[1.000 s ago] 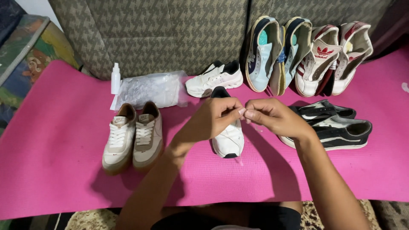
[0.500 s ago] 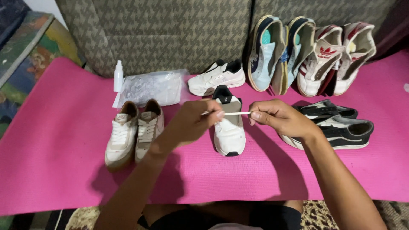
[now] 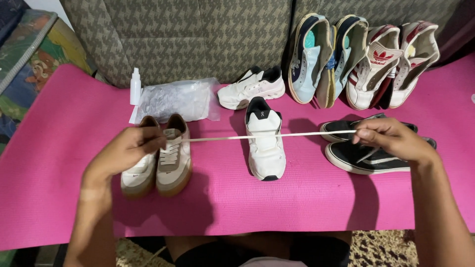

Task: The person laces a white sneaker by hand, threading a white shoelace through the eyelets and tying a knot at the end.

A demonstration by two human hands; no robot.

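Setting: a pink mat (image 3: 307, 202) lies on the floor against a couch with a grey woven cover (image 3: 198, 34); shoes sit in rows on the mat.
Lace: a white shoelace (image 3: 267, 135) is stretched taut and level above the mat, crossing over the white sneaker (image 3: 266, 143) without touching it, as far as one can tell.
Change: half a second ago the lace showed only as a short length between hands held close together; now the hands are far apart and nearly the full lace is drawn out straight.
Left hand (image 3: 129, 151): pinched on the lace's left end, over the tan pair (image 3: 157, 158).
Right hand (image 3: 391, 138): closed on the right end, over the black pair (image 3: 366, 151).
Around: a second white sneaker (image 3: 251, 89), a spray bottle (image 3: 135, 88) beside a clear plastic bag (image 3: 173, 101), and two pairs leaning on the couch, blue-lined (image 3: 326, 57) and red-trimmed (image 3: 391, 64).
In the way: the tan and black pairs lie just under the hands.
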